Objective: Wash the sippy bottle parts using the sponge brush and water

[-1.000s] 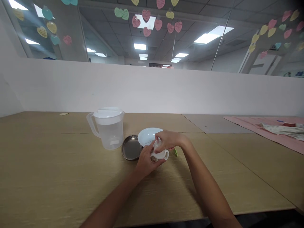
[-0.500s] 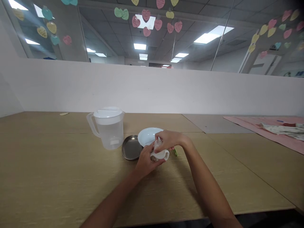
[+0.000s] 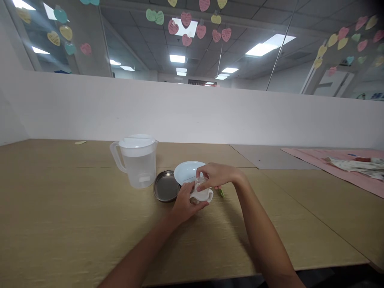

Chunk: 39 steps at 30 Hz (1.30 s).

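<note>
Small clear container with a white collar (image 3: pixel 201 196) held between two bare hands, on the near side of the white dish (image 3: pixel 185 171) and slightly to its right. Both hands are in contact with the container, so neither is nearer. The left hand (image 3: pixel 186 202) cups its lower left side, the thumb along the near face and the fingers curled behind it. The right hand (image 3: pixel 213 177) comes from above and to the right, its thumb and fingertips bent closed around the clear domed top. The container thus lies directly below the right fingertips and inside the curve of the left palm. Its long axis appears to run from the dome, the end toward the white dish, down through the collar to the partly hidden base, on the side away from that dish; the exact tilt cannot be told. The white loop handle points right. The metal pan (image 3: pixel 165 187) sits just left of the white dish; the lidded jug (image 3: pixel 139 166) stands farther left; a green object (image 3: pixel 221 193) shows to its near right.
</note>
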{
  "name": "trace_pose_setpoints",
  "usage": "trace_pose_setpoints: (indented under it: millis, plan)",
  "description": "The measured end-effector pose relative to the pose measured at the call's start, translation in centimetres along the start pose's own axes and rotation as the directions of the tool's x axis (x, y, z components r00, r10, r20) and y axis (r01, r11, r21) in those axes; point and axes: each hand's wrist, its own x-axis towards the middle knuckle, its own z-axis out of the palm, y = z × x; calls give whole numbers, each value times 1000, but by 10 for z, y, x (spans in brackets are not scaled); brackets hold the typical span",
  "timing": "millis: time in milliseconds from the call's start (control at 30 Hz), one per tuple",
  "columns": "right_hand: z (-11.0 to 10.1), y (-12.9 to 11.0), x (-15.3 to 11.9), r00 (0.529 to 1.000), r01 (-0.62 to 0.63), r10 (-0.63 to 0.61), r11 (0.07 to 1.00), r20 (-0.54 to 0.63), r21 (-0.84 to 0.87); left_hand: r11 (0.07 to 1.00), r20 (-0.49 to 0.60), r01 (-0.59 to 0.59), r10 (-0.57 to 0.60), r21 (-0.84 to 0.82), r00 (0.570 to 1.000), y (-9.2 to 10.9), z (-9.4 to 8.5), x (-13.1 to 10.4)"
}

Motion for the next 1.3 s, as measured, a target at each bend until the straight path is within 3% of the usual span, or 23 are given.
trace_pose_setpoints:
  millis: [533, 867, 1033, 1200, 1300]
  plan:
    - [-3, 5, 1, 999, 35, -35, 999, 19, 4, 999, 29, 34, -33, -26, 999, -1, 1, -2]
    - [-4, 3, -2, 1000, -19, 18, 997, 7, 69, 999, 35, 39, -38, -21, 999, 3, 0, -1]
    - [-7, -6, -23, 987, -17, 33, 994, -157, 106, 998, 42, 61, -60, -28, 997, 3, 0, -1]
    - [-14, 4, -40, 896, 57, -9, 994, -445, 96, 999, 29, 21, -20, -27, 999, 4, 1, -1]
    - [-14, 20, -29, 869, 17, 12, 998, -495, 54, 1000, 30, 24, -23, -15, 999, 5, 0, -1]
